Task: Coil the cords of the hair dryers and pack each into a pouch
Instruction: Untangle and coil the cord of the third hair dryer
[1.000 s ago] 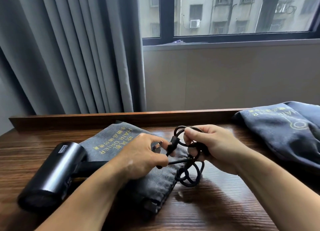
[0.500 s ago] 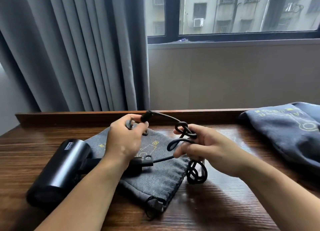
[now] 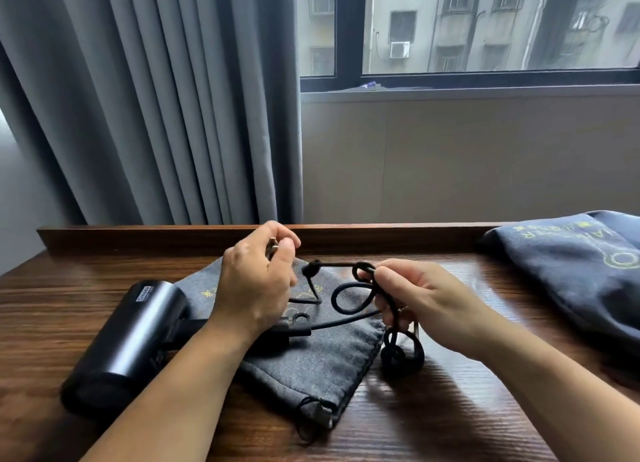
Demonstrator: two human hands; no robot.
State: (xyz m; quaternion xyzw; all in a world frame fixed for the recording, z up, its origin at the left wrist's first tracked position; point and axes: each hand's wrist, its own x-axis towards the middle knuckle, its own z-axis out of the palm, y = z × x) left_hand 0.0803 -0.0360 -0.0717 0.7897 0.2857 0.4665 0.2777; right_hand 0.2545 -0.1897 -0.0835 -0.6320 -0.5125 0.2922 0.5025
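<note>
Left hand (image 3: 256,281): fingers and thumb pinched the plug (image 3: 273,248) | Right hand (image 3: 426,302): fingers clamped on cord (image 3: 391,354), loops hanging below them | Hair dryer (image 3: 128,344): left of both hands, handle on pouch (image 3: 322,361) beneath the fingers

Plug (image 3: 273,249) now away from coil (image 3: 401,356)

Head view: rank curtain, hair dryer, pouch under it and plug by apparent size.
1. curtain
2. pouch, though partly covered
3. hair dryer, close to the pouch, so unsure
4. plug, mostly hidden in the left hand
</note>
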